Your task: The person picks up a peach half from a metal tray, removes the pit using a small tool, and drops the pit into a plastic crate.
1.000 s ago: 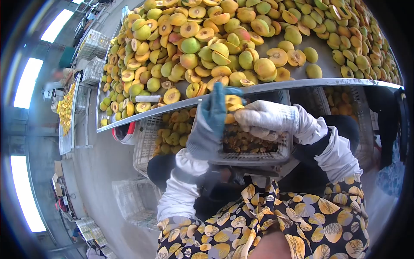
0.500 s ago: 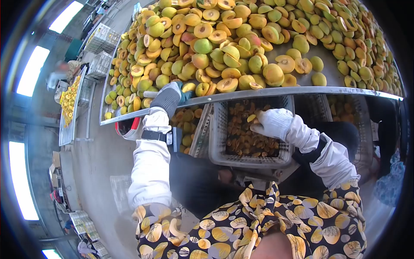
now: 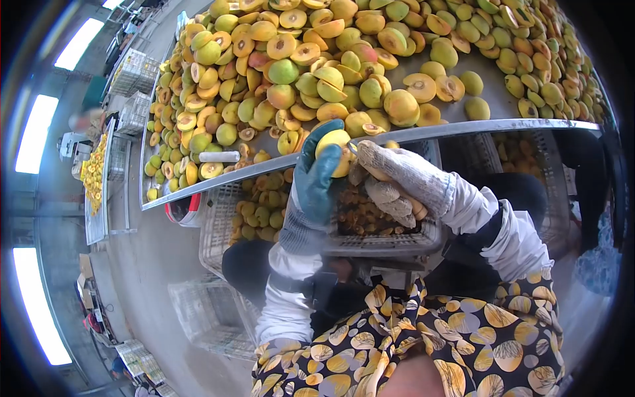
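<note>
My left hand [image 3: 313, 182], in a green-coated glove, grips a yellow fruit half [image 3: 336, 152] just over the metal table's front edge. My right hand [image 3: 403, 178], in a whitish knit glove, is closed round a tool with a wooden handle [image 3: 419, 209], and the tool's metal end meets the fruit. Below both hands sits a plastic crate [image 3: 433, 233] of brownish fruit pieces, partly hidden by them. Many halved and whole fruits [image 3: 284, 71] are heaped on the table [image 3: 489, 124] in front of me.
A white cylindrical piece [image 3: 219, 157] lies near the table edge. Under the table stand a crate [image 3: 213, 228] of fruit and a red-rimmed bucket [image 3: 184, 210]. An empty-looking crate [image 3: 198, 314] is on the floor. A person [image 3: 86, 122] is by another fruit table at the far left.
My left hand has come right from the fruit heap and now holds a fruit half. My right hand has risen from over the crate to meet it with the tool. The view has shifted slightly.
</note>
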The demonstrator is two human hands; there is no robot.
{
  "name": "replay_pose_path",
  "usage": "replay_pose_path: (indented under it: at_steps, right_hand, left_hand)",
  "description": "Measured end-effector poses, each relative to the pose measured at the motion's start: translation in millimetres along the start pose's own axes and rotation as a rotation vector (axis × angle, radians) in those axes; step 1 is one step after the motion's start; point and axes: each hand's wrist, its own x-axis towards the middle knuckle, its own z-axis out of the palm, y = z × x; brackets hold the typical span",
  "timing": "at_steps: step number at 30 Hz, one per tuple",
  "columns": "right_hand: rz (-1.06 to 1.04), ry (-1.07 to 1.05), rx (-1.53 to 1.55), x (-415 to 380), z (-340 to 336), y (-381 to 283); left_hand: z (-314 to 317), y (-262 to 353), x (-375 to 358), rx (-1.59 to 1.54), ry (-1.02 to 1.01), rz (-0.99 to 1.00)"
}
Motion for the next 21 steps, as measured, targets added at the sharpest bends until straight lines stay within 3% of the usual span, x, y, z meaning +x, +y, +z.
replay_pose_path:
  at_steps: [2, 4, 5, 6, 10, 11, 14, 17, 20, 21]
  right_hand:
    - [-0.02, 0.022, 0.003, -1, 0, 2]
    - [-0.024, 0.122, -0.215, -2, 3, 2]
    - [-0.027, 0.173, -0.326, -2, 4, 1]
    - [-0.052, 0.195, -0.423, -2, 7, 2]
    - [-0.479, 0.409, -0.96, 15, -4, 26]
    - [-0.586, 0.464, -1.085, 17, -5, 29]
    - [-0.514, 0.505, -1.128, 15, 0, 28]
    - [-0.403, 0.413, -0.969, 16, 3, 25]
    - [0.011, 0.237, -0.608, 6, 11, 6]
    - [-0.009, 0.19, -0.51, 9, 8, 10]
  left_hand:
    - [-15, -14, 5, -0.198, -0.001, -0.014]
    - [-17, -27, 5, 0.667, 0.036, 0.396]
    - [-16, -29, 6, 0.719, 0.06, 0.411]
    - [-12, -33, 5, 0.579, 0.064, 0.358]
    - [14, -30, 1, -0.022, 0.122, 0.132]
    - [20, -29, -1, 0.001, 0.158, 0.13]
    - [20, -31, -2, 0.087, 0.208, 0.152]
    - [22, -38, -2, 0.101, 0.246, 0.22]
    - [28, -36, -3, 0.192, 0.223, 0.247]
    - [27, -37, -3, 0.194, 0.22, 0.255]
